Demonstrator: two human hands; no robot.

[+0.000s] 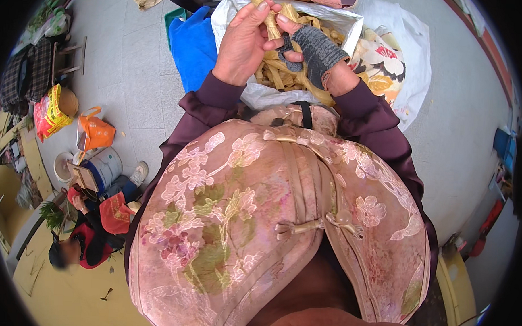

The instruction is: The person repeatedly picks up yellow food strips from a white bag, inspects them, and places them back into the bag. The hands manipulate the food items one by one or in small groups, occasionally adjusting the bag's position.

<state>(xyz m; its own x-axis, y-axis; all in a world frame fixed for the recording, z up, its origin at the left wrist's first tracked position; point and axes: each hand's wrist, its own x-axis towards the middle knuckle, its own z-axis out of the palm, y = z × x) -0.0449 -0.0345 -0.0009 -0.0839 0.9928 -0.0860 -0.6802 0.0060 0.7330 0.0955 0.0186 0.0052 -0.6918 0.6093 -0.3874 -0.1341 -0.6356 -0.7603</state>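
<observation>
My bare left hand (243, 44) pinches a folded, yellowish-tan strip (271, 26) between thumb and fingers. Close beside it, my right hand (316, 50), in a grey knitted fingerless glove, grips the strip material too. A length of it trails from the right hand towards my lap. Both hands are raised over a white woven plastic sack (267, 96), its mouth spread wide. Inside lie many similar tan strips (281, 75), some folded or knotted. What they are made of I cannot tell.
Blue cloth (191, 48) lies left of the sack, over a green container (170, 19). At right are a flower-patterned cloth (379, 61) and white sheeting (415, 73). Another person (96, 239) sits at lower left near a white bucket (108, 164) and an orange bag (96, 131).
</observation>
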